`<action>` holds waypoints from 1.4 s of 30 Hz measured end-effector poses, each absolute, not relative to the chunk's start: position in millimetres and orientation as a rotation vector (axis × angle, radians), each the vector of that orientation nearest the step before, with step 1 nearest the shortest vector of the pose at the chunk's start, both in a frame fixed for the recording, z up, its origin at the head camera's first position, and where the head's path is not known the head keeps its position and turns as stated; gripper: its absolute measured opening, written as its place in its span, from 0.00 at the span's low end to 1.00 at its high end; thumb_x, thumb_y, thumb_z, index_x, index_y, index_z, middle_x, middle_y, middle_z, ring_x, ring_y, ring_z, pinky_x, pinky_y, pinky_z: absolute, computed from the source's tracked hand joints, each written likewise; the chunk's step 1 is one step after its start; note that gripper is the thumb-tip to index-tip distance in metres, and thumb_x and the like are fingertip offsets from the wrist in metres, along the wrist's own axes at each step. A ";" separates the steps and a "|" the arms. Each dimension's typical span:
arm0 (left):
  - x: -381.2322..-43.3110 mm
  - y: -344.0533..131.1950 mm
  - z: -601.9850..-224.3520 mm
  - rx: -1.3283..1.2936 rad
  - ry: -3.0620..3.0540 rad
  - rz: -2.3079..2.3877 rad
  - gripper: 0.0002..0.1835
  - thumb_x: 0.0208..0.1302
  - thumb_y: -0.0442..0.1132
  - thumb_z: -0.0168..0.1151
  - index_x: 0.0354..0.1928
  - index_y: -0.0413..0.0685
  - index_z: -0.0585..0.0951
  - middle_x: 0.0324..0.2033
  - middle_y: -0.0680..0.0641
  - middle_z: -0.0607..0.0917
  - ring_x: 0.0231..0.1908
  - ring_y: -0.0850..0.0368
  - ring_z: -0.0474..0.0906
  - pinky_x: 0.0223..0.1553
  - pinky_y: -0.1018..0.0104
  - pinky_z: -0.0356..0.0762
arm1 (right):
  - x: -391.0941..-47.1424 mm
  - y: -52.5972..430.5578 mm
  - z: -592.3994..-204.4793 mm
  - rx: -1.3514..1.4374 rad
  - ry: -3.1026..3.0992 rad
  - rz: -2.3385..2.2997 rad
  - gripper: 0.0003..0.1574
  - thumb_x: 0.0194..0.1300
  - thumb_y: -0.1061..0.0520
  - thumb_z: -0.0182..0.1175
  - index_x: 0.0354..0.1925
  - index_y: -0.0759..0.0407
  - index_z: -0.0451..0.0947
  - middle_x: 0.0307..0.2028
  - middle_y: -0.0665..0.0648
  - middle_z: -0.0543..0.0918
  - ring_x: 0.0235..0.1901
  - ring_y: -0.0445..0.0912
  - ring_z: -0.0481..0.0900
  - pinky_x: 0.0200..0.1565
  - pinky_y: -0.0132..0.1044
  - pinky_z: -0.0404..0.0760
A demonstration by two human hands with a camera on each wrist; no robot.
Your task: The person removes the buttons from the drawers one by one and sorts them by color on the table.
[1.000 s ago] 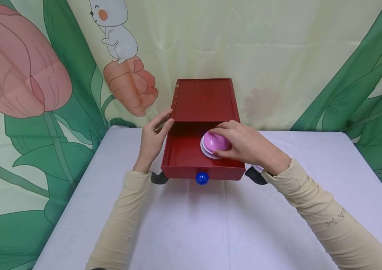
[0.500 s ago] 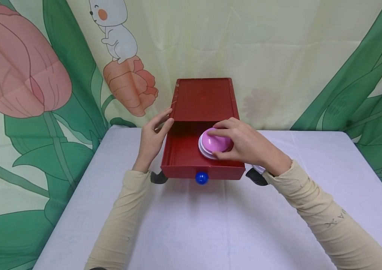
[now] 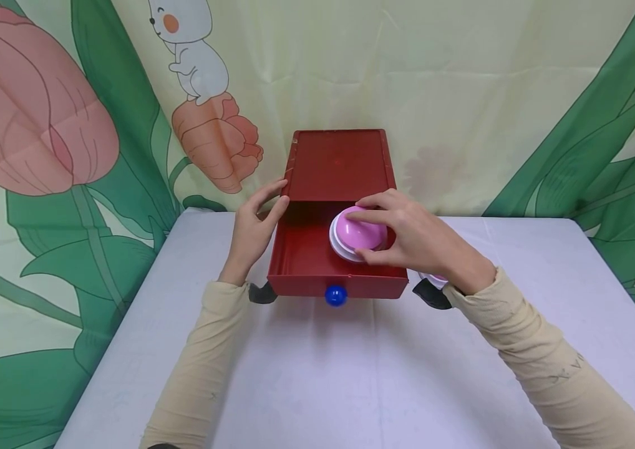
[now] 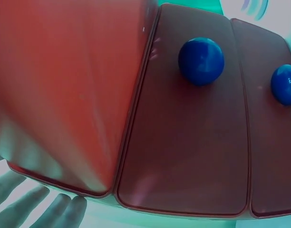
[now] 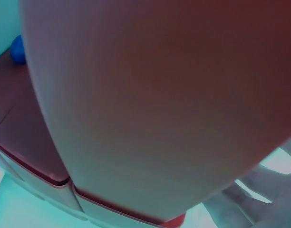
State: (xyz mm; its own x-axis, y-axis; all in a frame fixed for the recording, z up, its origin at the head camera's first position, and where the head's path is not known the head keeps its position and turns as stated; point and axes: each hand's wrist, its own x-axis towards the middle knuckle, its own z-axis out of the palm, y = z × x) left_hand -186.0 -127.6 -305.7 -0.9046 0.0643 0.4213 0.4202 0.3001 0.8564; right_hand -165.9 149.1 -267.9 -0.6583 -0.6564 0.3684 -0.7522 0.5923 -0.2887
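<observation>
Pink container (image 3: 359, 233) has shifted slightly; floral backdrop (image 3: 475, 125) behind white table (image 3: 317, 380).

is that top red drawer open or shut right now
Open: the drawer juts out from the red cabinet, its floor visible beside the pink-and-white object.

In the head view, the right hand (image 3: 421, 237) covers the right part of the pink-and-white round thing (image 3: 358, 236), and the back of the drawer (image 3: 306, 252) is lost in shadow under the cabinet (image 3: 340, 165). Something white and pink (image 3: 433, 279) is mostly hidden by the right wrist; its shape I cannot tell. The marks on the right sleeve (image 3: 567, 369) are too small for reading. In the left wrist view, the left hand (image 4: 36, 209) is cut off at the lower corner, and one blue knob (image 4: 285, 85) by the right edge. In the right wrist view, a blurred brownish surface (image 5: 150, 109) hides nearly everything.
</observation>
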 end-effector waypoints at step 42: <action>-181.3 -124.1 -303.7 -0.550 -2.244 -1.587 0.18 0.73 0.33 0.55 0.60 0.34 0.78 0.68 0.38 0.72 0.70 0.46 0.66 0.61 0.45 0.75 | -151.2 187.4 -244.0 1.077 -2.377 0.714 0.38 0.43 0.61 0.80 0.56 0.57 0.83 0.53 0.61 0.81 0.55 0.53 0.77 0.49 0.36 0.79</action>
State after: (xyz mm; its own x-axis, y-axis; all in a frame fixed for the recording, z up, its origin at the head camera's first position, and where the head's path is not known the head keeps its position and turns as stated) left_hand -181.3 -124.1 -303.7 -0.8683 0.1167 0.4821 0.4934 0.3025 0.8155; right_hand -151.2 187.4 -244.0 -0.6045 -0.5551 0.5713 -0.7780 0.5654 -0.2738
